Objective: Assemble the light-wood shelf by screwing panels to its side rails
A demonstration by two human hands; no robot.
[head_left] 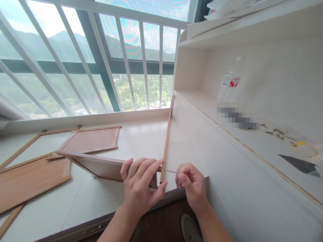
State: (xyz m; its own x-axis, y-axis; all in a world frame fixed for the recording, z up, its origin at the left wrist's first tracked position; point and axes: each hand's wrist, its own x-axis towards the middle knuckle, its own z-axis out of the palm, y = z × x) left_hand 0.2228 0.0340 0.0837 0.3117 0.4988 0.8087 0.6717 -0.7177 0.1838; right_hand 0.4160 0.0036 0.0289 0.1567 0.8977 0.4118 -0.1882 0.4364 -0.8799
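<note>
My left hand (140,188) grips the near end of an upright white panel (101,164) with a wood-coloured edge, where it meets the side board (166,141) of a white shelf unit. My right hand (191,183) pinches a thin metal pin or screw (171,171), its tip pointing at the side board's near end. The two hands are close together at the front edge of the white surface (106,201).
Flat wood-coloured framed panels (91,139) (30,178) lie on the surface to the left. The shelf unit (227,141) lies on its side at the right, holding a plastic bottle (228,85) and loose screws (276,133). A barred window (101,57) stands behind. A shoe (189,228) shows below.
</note>
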